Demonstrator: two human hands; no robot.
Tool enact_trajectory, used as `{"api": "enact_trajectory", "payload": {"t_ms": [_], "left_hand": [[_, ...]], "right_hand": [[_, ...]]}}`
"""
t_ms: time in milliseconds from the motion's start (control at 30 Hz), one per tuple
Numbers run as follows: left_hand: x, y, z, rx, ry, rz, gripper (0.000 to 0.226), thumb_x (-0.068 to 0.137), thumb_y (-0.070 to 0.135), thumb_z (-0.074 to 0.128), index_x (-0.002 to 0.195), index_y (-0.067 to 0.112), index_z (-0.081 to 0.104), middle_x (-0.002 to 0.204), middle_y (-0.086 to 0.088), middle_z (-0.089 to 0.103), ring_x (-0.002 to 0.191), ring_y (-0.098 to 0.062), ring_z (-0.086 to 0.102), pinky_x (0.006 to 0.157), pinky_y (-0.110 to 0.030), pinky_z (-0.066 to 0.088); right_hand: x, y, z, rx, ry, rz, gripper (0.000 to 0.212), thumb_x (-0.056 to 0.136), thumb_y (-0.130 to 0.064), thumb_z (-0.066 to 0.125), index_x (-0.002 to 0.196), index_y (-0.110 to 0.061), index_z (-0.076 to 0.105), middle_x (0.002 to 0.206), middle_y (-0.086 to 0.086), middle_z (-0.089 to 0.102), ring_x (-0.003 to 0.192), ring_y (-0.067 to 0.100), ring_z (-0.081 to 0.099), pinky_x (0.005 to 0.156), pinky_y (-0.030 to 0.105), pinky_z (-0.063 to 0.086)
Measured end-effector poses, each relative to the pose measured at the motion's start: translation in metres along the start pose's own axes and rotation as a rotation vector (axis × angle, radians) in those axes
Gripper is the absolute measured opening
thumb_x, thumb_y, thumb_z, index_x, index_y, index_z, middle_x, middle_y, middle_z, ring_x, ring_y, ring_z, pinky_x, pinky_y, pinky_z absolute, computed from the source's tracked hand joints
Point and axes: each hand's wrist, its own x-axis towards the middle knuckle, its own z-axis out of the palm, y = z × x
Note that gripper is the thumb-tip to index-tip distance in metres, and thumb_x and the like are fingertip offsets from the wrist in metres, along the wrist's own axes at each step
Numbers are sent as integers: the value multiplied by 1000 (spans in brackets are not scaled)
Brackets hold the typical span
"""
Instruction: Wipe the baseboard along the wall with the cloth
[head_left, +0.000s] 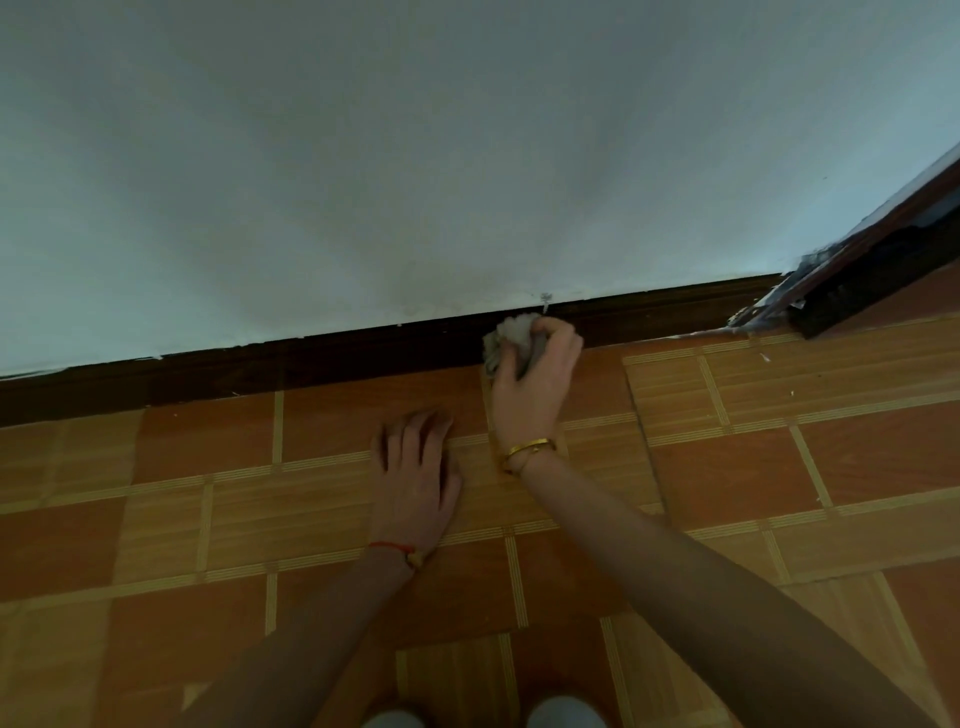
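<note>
Currently the crumpled grey cloth (506, 340) is pressed against the dark wooden baseboard (311, 364), right hand (535, 374) fingers closed around it. Left hand (415, 478) lies flat, fingers spread and holding nothing, on the orange tiled floor (779, 467). Pale wall (415, 156) rises above; door frame (857, 260) at right.
</note>
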Motion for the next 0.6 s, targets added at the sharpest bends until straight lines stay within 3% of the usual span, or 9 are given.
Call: {"api": "enact_trajectory", "payload": {"t_ms": [100,233,400,467,533,600], "left_hand": [[-9,-8,-5,32,-28,27,47,95,29,43,139,14,50,141,-11,49,131,-32,45,115,-61,29],[-12,-11,-7,2,-71,35,50,96,29,41,143,14,48,145,-10,48,135,-30,45,116,-63,26],[-16,-12,-10,30,-124,42,54,96,30,38,148,14,42,149,-9,44,138,-29,40,117,-62,26],[-16,-13,-10,39,-124,43,54,96,29,38,148,14,43,149,-8,43,139,-28,38,117,-60,24],[-17,-12,-10,64,-133,41,54,98,30,37,149,14,43,150,-8,42,140,-27,37,118,-59,23],[-16,-12,-10,73,-137,35,54,98,30,37,149,14,42,151,-8,42,141,-26,37,119,-58,21]], "right_hand": [[-18,-6,19,3,-123,-56,23,83,5,59,102,-3,48,107,9,44,85,-2,42,76,0,34],[-11,-4,13,5,-71,-3,25,81,7,59,102,-4,49,107,7,44,87,-10,44,73,-1,34],[27,9,-26,-45,202,165,28,85,-1,62,110,-5,50,116,9,47,98,9,48,74,-2,39],[45,14,-41,-49,315,196,28,86,-2,62,111,-4,51,114,7,45,98,11,48,79,4,42],[53,16,-47,-44,357,207,28,86,-3,63,110,-3,51,114,7,46,98,11,48,83,13,44],[49,13,-41,-35,337,208,28,85,-1,62,110,-4,50,117,10,46,98,12,49,81,9,45]]}}
